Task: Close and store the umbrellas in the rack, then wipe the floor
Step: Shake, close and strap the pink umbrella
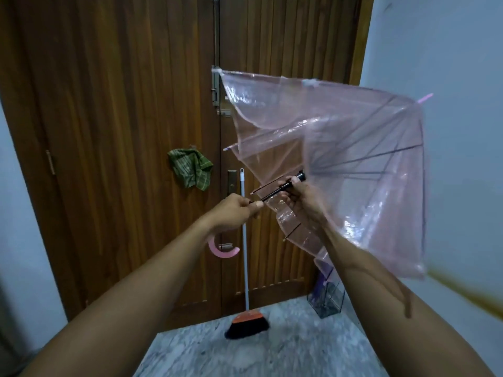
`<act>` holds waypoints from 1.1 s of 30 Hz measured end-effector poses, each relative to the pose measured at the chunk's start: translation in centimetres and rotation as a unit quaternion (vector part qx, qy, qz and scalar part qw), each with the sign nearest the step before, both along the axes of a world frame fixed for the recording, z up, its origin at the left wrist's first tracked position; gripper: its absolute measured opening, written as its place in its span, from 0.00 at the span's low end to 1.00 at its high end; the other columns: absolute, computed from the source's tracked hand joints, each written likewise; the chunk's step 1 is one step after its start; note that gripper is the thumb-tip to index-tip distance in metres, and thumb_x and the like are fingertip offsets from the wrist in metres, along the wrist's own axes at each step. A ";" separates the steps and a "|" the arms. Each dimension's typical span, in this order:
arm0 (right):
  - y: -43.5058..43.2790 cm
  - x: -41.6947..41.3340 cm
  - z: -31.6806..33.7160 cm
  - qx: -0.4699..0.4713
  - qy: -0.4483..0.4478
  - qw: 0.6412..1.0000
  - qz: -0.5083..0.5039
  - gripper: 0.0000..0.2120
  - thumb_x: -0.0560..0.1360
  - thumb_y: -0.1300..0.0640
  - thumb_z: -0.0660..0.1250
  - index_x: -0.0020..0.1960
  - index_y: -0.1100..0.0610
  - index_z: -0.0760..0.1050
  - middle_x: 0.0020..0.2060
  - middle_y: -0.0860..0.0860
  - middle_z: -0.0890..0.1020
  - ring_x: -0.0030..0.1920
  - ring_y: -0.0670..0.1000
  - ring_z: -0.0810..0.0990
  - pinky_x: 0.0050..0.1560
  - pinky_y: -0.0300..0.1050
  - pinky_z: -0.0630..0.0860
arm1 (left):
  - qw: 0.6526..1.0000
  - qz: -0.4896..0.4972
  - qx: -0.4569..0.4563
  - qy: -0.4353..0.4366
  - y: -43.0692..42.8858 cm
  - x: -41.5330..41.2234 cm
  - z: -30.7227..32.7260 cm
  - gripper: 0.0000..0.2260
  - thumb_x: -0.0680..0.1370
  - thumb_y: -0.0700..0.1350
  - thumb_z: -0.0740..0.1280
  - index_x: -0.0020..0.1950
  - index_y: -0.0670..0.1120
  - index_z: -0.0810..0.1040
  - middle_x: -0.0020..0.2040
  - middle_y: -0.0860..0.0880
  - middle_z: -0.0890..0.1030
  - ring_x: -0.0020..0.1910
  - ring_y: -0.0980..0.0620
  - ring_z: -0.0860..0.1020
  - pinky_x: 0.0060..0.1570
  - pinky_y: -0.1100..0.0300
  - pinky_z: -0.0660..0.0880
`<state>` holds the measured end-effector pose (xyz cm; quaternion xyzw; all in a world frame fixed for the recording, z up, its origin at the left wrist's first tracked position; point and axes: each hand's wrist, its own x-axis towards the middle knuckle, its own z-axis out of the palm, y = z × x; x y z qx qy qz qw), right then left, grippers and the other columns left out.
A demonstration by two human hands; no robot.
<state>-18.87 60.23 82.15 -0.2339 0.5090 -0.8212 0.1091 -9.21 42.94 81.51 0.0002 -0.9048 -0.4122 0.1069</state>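
At mid-frame my left hand gripped the shaft of the pink umbrella just above its hooked handle; my right hand curled round the black runner. Its half-open canopy filled the right side, above the clear rack.

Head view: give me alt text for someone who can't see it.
A person holds a partly open, clear pink umbrella before a wooden door: the left hand grips its shaft above the hook handle, the right hand holds the black runner. A broom leans on the door, a green cloth hangs there, and a clear rack stands below.
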 end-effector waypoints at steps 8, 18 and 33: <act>1.5 -0.9 1.2 0.033 0.025 0.999 -0.029 0.11 0.84 0.55 0.59 0.49 0.57 0.77 0.42 0.52 0.83 0.36 0.47 0.76 0.37 0.40 0.72 | 0.960 -0.119 0.252 -0.038 1.8 -0.4 -0.1 0.11 0.85 0.40 0.57 0.57 0.37 0.78 0.32 0.48 0.73 0.22 0.59 0.66 0.22 0.66 0.62; -1.3 0.1 -1.7 0.110 -0.013 0.990 -0.085 0.15 0.83 0.51 0.61 0.45 0.56 0.81 0.40 0.56 0.82 0.32 0.50 0.81 0.30 0.42 0.78 | 0.975 -0.015 0.218 0.046 3.2 -2.5 -0.8 0.11 0.83 0.40 0.64 0.49 0.36 0.82 0.38 0.37 0.80 0.20 0.56 0.66 0.24 0.62 0.60; -1.4 1.2 -2.2 0.278 -0.025 0.959 -0.046 0.05 0.76 0.49 0.68 0.45 0.50 0.78 0.42 0.48 0.82 0.45 0.47 0.77 0.49 0.45 0.72 | 0.979 0.003 0.195 0.059 3.4 -2.8 -0.8 0.09 0.81 0.39 0.65 0.50 0.37 0.84 0.43 0.40 0.86 0.23 0.57 0.70 0.26 0.62 0.66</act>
